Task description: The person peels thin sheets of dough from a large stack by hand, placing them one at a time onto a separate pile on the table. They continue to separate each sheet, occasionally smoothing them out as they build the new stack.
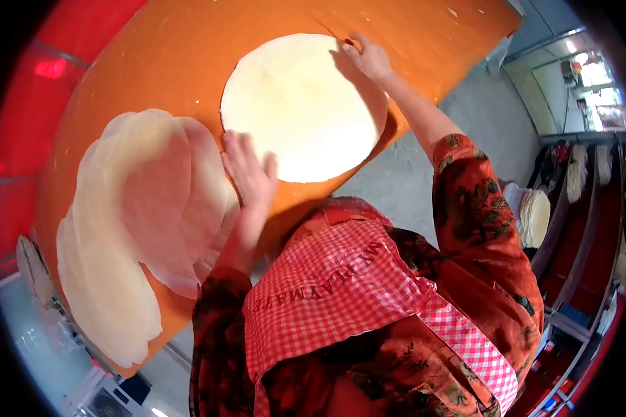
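One round dough sheet, pale, thin, left hand at rim

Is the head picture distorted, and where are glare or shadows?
Head view: strong fisheye bending, black corners; the round sheet glares pale; the left hand and right hand throw soft shadows on the orange board; the lit window area is washed out.

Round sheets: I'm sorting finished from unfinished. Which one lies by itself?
The sheet between the left hand and right hand; it lies alone, the others overlap in a pile.
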Available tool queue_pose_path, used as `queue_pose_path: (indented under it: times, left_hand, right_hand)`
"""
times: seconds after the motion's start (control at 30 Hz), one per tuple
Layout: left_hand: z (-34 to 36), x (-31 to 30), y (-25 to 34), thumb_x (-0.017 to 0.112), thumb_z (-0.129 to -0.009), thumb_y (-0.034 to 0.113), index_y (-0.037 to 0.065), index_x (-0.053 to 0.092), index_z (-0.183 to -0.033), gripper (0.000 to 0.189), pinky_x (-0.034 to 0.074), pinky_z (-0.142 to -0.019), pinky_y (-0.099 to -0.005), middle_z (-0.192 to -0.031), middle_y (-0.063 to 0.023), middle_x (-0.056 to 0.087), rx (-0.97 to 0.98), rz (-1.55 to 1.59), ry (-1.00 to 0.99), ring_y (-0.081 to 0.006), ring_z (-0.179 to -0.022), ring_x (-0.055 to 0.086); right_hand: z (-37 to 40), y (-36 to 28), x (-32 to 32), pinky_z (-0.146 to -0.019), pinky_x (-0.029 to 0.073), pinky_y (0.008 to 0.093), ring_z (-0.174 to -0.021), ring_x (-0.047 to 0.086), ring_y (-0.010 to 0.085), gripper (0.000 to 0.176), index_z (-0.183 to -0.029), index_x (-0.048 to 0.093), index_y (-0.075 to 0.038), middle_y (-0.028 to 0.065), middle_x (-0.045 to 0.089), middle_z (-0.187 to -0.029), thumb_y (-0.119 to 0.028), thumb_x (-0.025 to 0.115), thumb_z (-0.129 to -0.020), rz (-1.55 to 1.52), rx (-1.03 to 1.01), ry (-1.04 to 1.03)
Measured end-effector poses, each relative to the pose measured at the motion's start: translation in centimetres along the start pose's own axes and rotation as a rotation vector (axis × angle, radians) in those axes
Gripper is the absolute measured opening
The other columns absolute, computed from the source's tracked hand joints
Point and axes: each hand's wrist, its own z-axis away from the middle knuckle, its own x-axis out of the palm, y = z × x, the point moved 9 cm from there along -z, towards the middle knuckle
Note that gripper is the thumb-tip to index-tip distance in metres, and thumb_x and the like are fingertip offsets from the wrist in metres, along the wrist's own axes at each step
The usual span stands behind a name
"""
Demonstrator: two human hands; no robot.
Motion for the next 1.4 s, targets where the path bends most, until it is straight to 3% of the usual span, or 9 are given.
queue_pose_path:
  times: [0.17,0.37,0.67,0.73,0.8,0.87,0.97,1.07,1.4]
  left_hand:
    - [4.4,1.3,3.4,0.068,-0.079,0.033,0.004,0.045,-0.134,0.066,0.008,-0.109,-0.0644,-0.148,-0.0216,0.029,0.273,-0.029,-0.133,-0.0396,-0.140,0.023]
    - [4.4,1.5,2.9,0.069,-0.077,0.029,0.009,0.058,-0.119,0.048,0.012,-0.106,-0.0691,-0.142,-0.0102,0.042,0.230,0.036,-0.180,-0.0309,-0.136,0.034]
    - [5.4,0.6,1.7,0.074,-0.070,0.033,0.007,0.061,-0.107,0.047,0.016,-0.102,-0.0734,-0.136,-0.0069,0.046,0.261,0.185,-0.100,-0.0292,-0.130,0.039]
    - [5.6,-1.3,2.0,0.073,-0.072,0.032,0.005,0.061,-0.107,0.046,0.022,-0.106,-0.0636,-0.134,-0.0086,0.047,0.262,0.224,-0.084,-0.0313,-0.128,0.040]
    - [6.6,-4.3,1.4,0.072,-0.075,0.028,0.003,0.063,-0.101,0.037,0.033,-0.106,-0.0499,-0.126,-0.0117,0.053,0.263,0.367,0.016,-0.0328,-0.121,0.046]
    - [8.5,-8.4,-3.0,0.071,-0.074,0.020,0.009,0.065,-0.089,0.019,0.043,-0.091,-0.0451,-0.095,-0.0082,0.063,0.039,0.345,-0.025,-0.0315,-0.103,0.055]
    - [10.4,-23.4,-15.4,0.062,-0.072,0.002,0.009,0.058,-0.078,0.010,0.044,-0.070,-0.0405,-0.078,-0.0082,0.057,-0.084,0.060,0.596,-0.0285,-0.078,0.055]
    - [11.1,-26.3,-24.2,0.055,-0.089,0.012,0.001,0.061,-0.111,0.025,0.045,-0.096,-0.0371,-0.120,-0.0172,0.058,-0.172,-0.064,0.348,-0.0324,-0.114,0.054]
    - [9.0,-19.8,-36.2,0.032,-0.094,0.059,-0.003,0.021,-0.146,0.082,0.006,-0.116,-0.0476,-0.154,-0.0186,0.019,-0.426,-0.436,-0.081,-0.0305,-0.144,0.010]
  right_hand:
    - [-6.5,-7.8,6.9,-0.100,0.040,0.0404,-0.109,0.058,0.0314,0.052,-0.126,0.054,-0.011,0.0092,0.064,-0.118,-0.050,0.046,-0.093,0.196,-0.369,-0.080]
    - [-8.4,-11.7,14.2,-0.104,0.030,0.0486,-0.122,0.050,0.0227,0.051,-0.131,0.050,-0.017,0.0051,0.060,-0.125,-0.051,0.039,-0.095,0.209,-0.233,-0.449]
    - [-5.8,-18.2,14.2,-0.102,0.033,0.0502,-0.121,0.051,0.0280,0.049,-0.134,0.046,-0.011,0.0141,0.056,-0.128,-0.041,0.046,-0.094,0.474,-0.497,-0.204]
    - [-2.0,-25.0,13.2,-0.096,0.040,0.0446,-0.113,0.055,0.0302,0.039,-0.120,0.055,-0.005,0.0155,0.060,-0.120,-0.030,0.055,-0.090,0.212,-0.698,-0.054]
    - [6.3,-32.4,12.9,-0.090,0.046,0.0373,-0.113,0.054,0.0338,0.031,-0.108,0.061,0.000,0.0199,0.057,-0.121,-0.017,0.064,-0.083,-0.313,-0.517,-0.368]
    - [14.8,-38.4,13.4,-0.094,0.044,0.0400,-0.117,0.053,0.0308,0.038,-0.119,0.058,-0.003,0.0167,0.057,-0.124,-0.021,0.063,-0.085,-0.395,-0.863,-0.482]
    - [22.8,-43.0,17.5,-0.101,0.038,0.0432,-0.126,0.047,0.0282,0.047,-0.129,0.053,-0.006,0.0131,0.052,-0.133,-0.028,0.061,-0.088,-0.338,-1.127,-0.463]
    - [26.7,-46.7,21.1,-0.108,0.029,0.0466,-0.136,0.032,0.0280,0.059,-0.138,0.041,-0.006,0.0143,0.036,-0.146,-0.033,0.059,-0.088,-0.143,-1.142,-0.402]
    - [29.8,-48.6,28.7,-0.114,0.013,0.0474,-0.144,0.017,0.0262,0.068,-0.146,0.026,-0.003,0.0145,0.022,-0.154,-0.048,0.040,-0.096,0.220,-1.028,-0.492]
